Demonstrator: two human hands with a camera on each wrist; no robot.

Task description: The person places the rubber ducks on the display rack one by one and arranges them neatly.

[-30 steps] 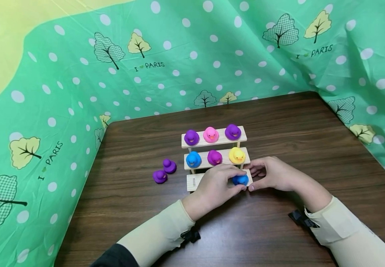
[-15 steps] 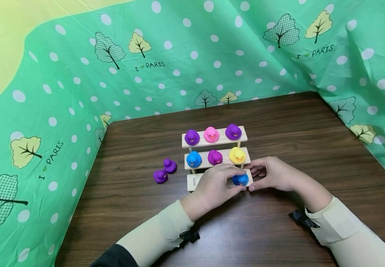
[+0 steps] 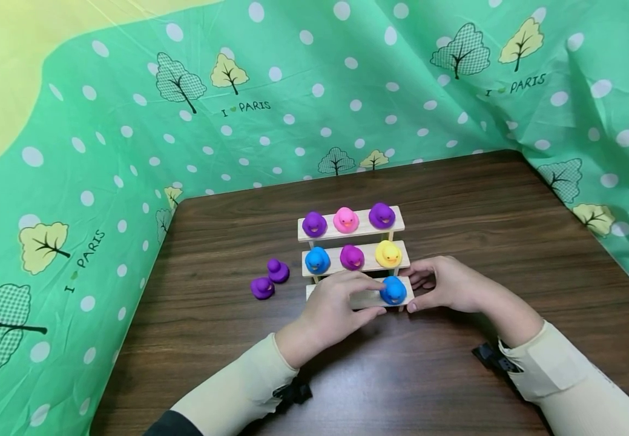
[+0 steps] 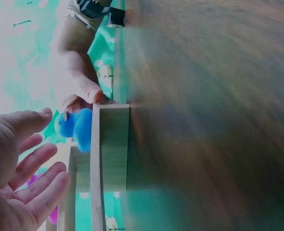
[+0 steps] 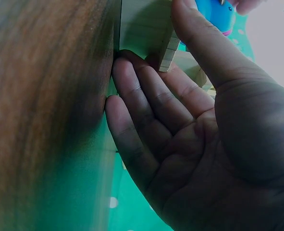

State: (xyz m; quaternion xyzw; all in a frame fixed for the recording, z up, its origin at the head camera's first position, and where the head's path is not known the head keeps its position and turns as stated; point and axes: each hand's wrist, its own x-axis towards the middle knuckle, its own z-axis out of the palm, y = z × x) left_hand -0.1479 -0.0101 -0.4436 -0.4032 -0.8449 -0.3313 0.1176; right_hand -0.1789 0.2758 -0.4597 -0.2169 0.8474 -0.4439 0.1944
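Note:
A three-tier wooden display stand (image 3: 335, 259) holds several rubber ducks. On its lowest step, at the right end, sits a blue duck (image 3: 393, 290) facing forward. My left hand (image 3: 336, 309) hovers over this step, just left of the duck; in the left wrist view its fingers (image 4: 43, 159) are spread and hold nothing. My right hand (image 3: 447, 284) grips the lowest step's right end. The right wrist view has its thumb (image 5: 199, 41) on the board's edge and its other fingers curled beside and below the board (image 5: 146, 29).
Two loose purple ducks (image 3: 263, 288) lie on the dark wooden table (image 3: 210, 339) left of the stand. The middle step carries blue, magenta and yellow (image 3: 388, 254) ducks; the top one, two purple and a pink duck (image 3: 345, 220). A green dotted cloth (image 3: 270, 133) hangs behind.
My left hand has let go of the blue duck and drawn back to the left, so more of the duck shows. The right hand stays at the stand's end.

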